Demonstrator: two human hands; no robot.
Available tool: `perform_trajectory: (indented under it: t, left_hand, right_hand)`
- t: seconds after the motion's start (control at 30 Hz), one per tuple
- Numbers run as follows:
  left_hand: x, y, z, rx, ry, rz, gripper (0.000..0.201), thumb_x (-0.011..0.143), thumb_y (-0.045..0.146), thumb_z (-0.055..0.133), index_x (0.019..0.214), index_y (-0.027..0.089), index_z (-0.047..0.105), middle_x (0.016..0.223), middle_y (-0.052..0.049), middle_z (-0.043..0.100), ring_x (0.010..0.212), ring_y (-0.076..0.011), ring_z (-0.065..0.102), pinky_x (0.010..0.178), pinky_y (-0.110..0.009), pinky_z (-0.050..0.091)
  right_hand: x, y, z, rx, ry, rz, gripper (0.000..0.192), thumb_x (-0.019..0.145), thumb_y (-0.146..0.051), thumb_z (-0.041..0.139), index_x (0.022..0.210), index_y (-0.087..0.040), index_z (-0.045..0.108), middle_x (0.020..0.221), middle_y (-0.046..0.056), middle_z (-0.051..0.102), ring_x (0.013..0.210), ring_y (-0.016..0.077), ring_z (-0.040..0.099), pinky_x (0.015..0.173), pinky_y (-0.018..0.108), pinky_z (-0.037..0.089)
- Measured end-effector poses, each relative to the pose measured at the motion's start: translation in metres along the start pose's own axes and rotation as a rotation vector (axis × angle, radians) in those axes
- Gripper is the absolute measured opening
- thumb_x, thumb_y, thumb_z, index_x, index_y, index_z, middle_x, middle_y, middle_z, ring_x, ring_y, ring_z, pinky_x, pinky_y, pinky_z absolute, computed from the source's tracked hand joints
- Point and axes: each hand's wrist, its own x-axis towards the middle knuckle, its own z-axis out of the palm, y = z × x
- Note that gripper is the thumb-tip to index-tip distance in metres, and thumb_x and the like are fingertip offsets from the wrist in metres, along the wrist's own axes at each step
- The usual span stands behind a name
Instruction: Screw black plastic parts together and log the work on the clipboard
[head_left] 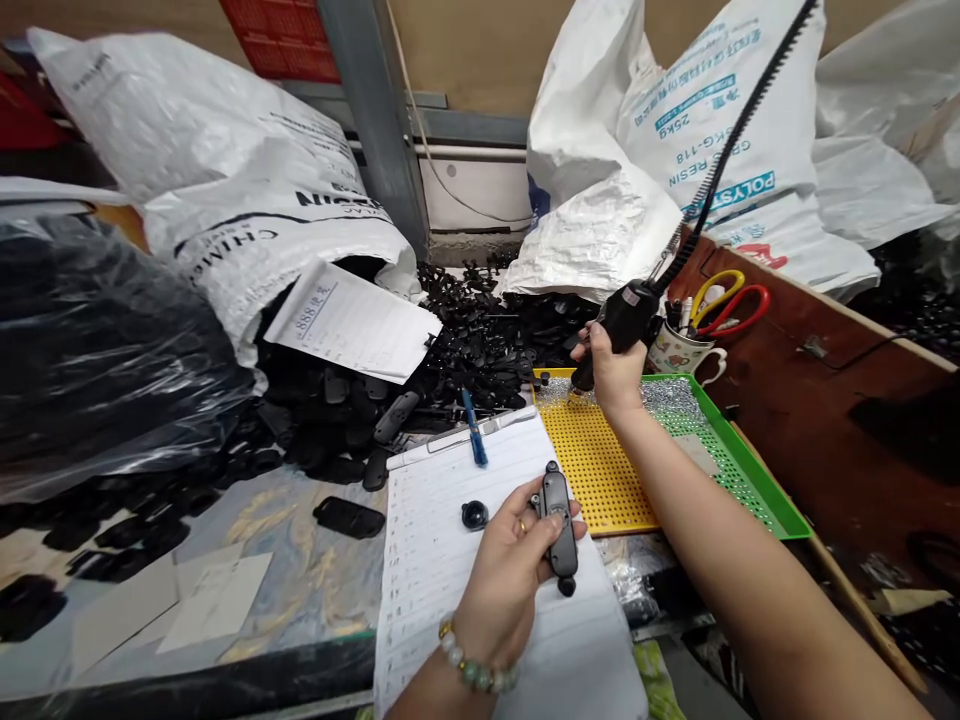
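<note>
The left hand (pixel 510 560) is closed around a small black plastic part (pixel 559 525), pinched between thumb and fingers and held just above a sheet of lined paper (pixel 442 560) on the table (pixel 300 540). The right hand (pixel 619 375) is clamped on a black electric screwdriver (pixel 622 315), whose tip is lowered to the near corner of a yellow perforated tray (pixel 600 470) where small silver screws (pixel 559 392) are heaped. A coiled cable (pixel 739 120) runs up and away from the screwdriver. Judged risks: the part is gripped only by its middle and could twist in the fingers under driving pressure; a screw could be missed or dropped from the tip, since the pile is loose; the cable could drag on the mug (pixel 679 350) just beyond the right hand, which holds scissors (pixel 724 295). A small round black piece (pixel 474 514) lies loose on the paper just left of the left hand and could be knocked off. A blue pen (pixel 474 428) rests on the paper between the two hands. Beyond them a pile of black plastic parts (pixel 480 330) spills from white sacks (pixel 247 190), with a printed slip (pixel 349 320) on top. A green tray (pixel 739 465) sits under the yellow one, to the right of the right forearm, so the path between the hands is crowded.
</note>
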Motion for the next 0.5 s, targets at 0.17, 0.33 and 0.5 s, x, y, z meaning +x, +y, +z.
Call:
perform_trajectory:
  t: [0.17,0.33,0.5]
  left_hand:
    - [0.002,-0.001,0.000,0.014,0.028,-0.013,0.066,0.071,0.029,0.070,0.128,0.013,0.042,0.104,-0.015,0.065,0.084,-0.0208,0.064,0.065,-0.026,0.044]
    - [0.004,0.000,0.001,0.036,0.021,-0.027,0.055,0.077,0.026,0.064,0.126,0.015,0.043,0.109,-0.014,0.062,0.086,-0.0195,0.064,0.064,-0.024,0.043]
    - [0.004,0.000,-0.002,0.037,0.007,-0.036,0.048,0.079,0.025,0.061,0.124,0.016,0.045,0.112,-0.014,0.062,0.083,-0.0166,0.063,0.064,-0.023,0.043]
  right_hand:
    - [-0.012,-0.001,0.009,0.041,-0.080,0.053,0.031,0.071,-0.046,0.063,0.075,-0.015,0.061,0.057,-0.001,0.060,0.050,0.0117,0.058,0.053,0.026,0.049]
    - [-0.017,0.003,0.013,0.037,-0.106,0.059,0.030,0.070,-0.045,0.065,0.076,-0.016,0.061,0.059,-0.001,0.061,0.053,0.0118,0.059,0.057,0.027,0.050]
    - [-0.013,0.005,0.011,0.016,-0.079,0.041,0.031,0.071,-0.045,0.065,0.078,-0.016,0.061,0.060,-0.001,0.061,0.052,0.0118,0.058,0.055,0.027,0.050]
